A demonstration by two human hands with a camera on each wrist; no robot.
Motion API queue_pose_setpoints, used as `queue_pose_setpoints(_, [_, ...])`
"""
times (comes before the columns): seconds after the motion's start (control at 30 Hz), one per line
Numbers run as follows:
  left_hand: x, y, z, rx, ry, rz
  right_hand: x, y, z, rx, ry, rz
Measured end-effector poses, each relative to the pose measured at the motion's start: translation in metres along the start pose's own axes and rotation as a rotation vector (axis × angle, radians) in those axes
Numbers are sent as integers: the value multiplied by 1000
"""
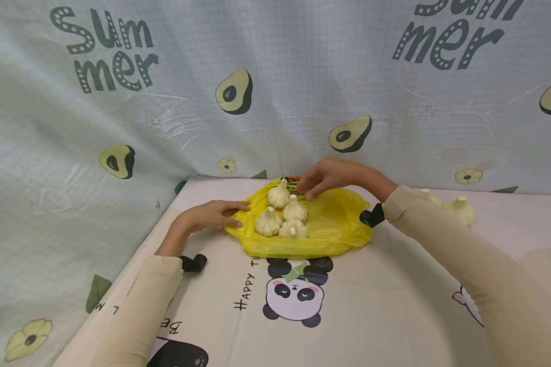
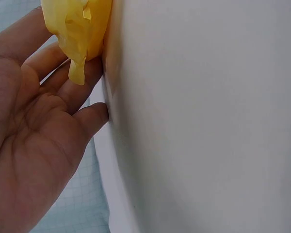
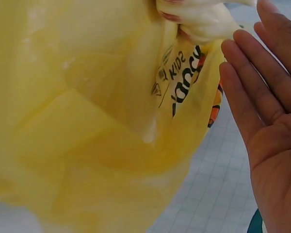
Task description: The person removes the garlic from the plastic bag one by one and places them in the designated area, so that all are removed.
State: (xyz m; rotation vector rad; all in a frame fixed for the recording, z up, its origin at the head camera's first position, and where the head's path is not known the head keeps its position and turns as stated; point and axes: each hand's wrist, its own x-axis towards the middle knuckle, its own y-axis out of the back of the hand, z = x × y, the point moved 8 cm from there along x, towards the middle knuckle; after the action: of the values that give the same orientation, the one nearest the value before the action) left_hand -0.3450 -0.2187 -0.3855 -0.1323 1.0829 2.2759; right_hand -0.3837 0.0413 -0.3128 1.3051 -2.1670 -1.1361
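Observation:
A yellow plastic bag lies spread on the table with several whole garlic bulbs grouped on its left half. My left hand rests at the bag's left edge, fingers loosely extended. In the left wrist view a crumpled yellow corner of the bag lies against those fingers, and the thumb is apart from it. Over the bag's far edge, beside the rearmost bulb, hovers my right hand. Its straight fingers hold nothing in the right wrist view, close to a garlic bulb.
Two more garlic bulbs sit on the table at the right, partly hidden behind the right sleeve. A hanging cloth printed with avocados rises behind the table. The pale tablecloth carries a panda print in front of the bag.

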Motion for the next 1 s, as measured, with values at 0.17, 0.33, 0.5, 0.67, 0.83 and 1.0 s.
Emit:
queue_pose_setpoints(0.17, [0,0,-2,-8,14,5,9,-1,-1,63,-2,-9])
queue_pose_setpoints(0.33, [-1,0,0,-7,21,9,16,-4,0,140,-11,-20])
queue_pose_setpoints(0.5, [-1,0,2,-6,20,11,21,-9,1,192,3,-40])
queue_pose_setpoints(0.67, [0,0,2,-5,17,11,25,-15,3,236,21,-49])
queue_pose_setpoints(0.83, [0,0,1,-12,17,13,28,-19,3,255,31,-43])
queue_pose_setpoints(1.0, [0,0,1,-20,3,12,28,-20,2,267,35,-32])
